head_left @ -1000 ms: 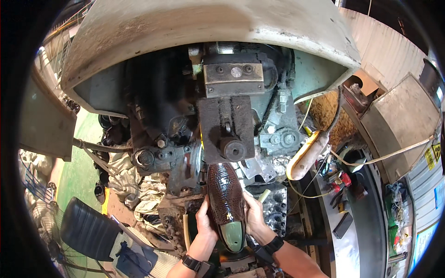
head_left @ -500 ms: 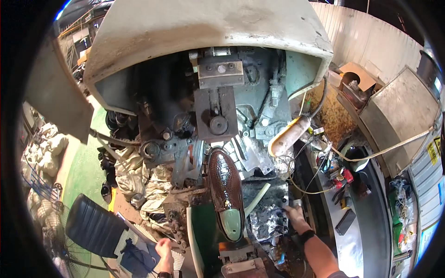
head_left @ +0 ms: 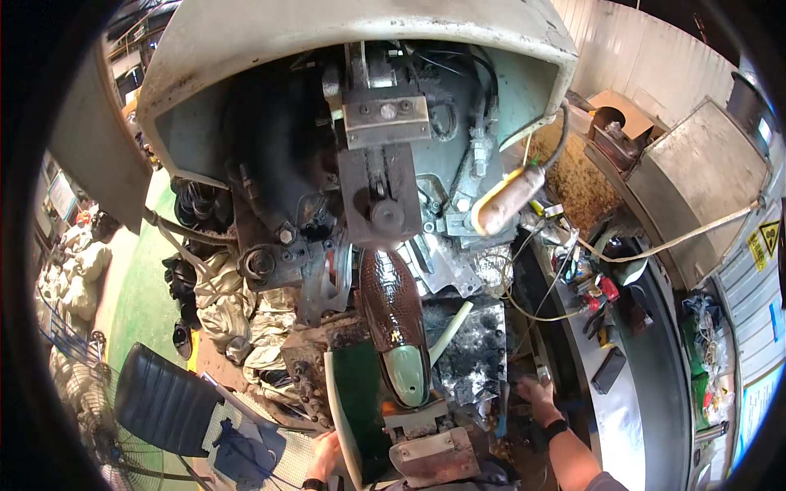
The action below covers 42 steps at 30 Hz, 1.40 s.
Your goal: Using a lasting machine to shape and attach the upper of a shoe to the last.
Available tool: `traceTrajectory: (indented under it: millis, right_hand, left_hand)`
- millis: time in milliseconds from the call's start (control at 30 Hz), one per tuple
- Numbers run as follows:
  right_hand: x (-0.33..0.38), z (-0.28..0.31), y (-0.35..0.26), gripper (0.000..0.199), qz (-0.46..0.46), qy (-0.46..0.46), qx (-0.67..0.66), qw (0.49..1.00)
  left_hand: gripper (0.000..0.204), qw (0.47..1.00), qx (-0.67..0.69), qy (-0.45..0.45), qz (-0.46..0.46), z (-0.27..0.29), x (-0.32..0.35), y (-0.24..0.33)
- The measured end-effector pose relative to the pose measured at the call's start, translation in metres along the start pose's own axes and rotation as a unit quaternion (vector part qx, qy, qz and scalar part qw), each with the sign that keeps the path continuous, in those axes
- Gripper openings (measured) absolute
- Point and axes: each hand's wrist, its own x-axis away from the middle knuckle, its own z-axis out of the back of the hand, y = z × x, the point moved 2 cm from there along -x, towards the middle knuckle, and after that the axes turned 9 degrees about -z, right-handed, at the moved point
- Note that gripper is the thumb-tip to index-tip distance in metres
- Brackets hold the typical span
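A glossy brown shoe upper (head_left: 388,299), textured like reptile skin, is stretched on a pale green shoe last (head_left: 405,372) in the middle of the machine. The far end of the upper lies beneath a dark metal press head (head_left: 379,192), while the toe of the last points at me above a metal clamp (head_left: 432,454). My left hand (head_left: 325,455) is beside the pale rim of a green curved panel (head_left: 354,401); its fingers are partly hidden. At the right, my right hand (head_left: 536,397) has its fingers curled by a small light-coloured piece, whose kind is unclear.
A large pale hood (head_left: 360,20) overhangs the machine. A work lamp (head_left: 509,200) hangs at right on a cable. Tools, including a red-handled one (head_left: 606,288), lie on the right-hand bench. Cloth sacks (head_left: 225,315), a black chair (head_left: 161,397) and a wire fan guard (head_left: 131,458) are at left.
The whole view has shifted slightly. My left hand has moved right, up to the panel's rim. The right hand has drawn slightly nearer and rightward. The upper's far end now sits further under the press head.
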Motion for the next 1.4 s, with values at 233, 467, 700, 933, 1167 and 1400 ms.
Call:
traceTrajectory:
  millis: [233, 467, 700, 933, 1167, 1400]
  right_hand:
    - [0.015, 0.13, 0.113, 0.05, -0.092, 0.005, -0.052, 0.994]
    - [0.15, 0.194, 0.131, 0.046, 0.085, 0.229, -0.067, 0.967]
    - [0.278, 0.372, 0.209, 0.026, 0.227, 0.587, -0.223, 0.744]
    - [0.409, 0.604, 0.216, 0.06, 0.211, 0.835, -0.111, 0.495]
    - [0.346, 0.731, 0.241, 0.053, 0.131, 0.615, -0.311, 0.712]
    - [0.189, 0.488, 0.156, 0.034, 0.178, 0.369, 0.163, 0.898]
  left_hand:
    - [0.034, 0.904, -0.154, 0.105, -0.384, -0.038, 0.003, 0.086]
    - [0.016, 0.915, -0.049, -0.047, -0.398, -0.201, 0.094, 0.25]
    - [0.054, 0.837, 0.006, -0.256, -0.484, -0.366, 0.33, 0.229]
    - [0.053, 0.758, -0.303, -0.367, -0.447, -0.45, 0.354, 0.107]
    - [0.036, 0.48, -0.559, -0.622, -0.263, -0.497, 0.329, -0.037]
    - [0.042, 0.61, -0.48, -0.614, -0.144, -0.547, 0.39, -0.106]
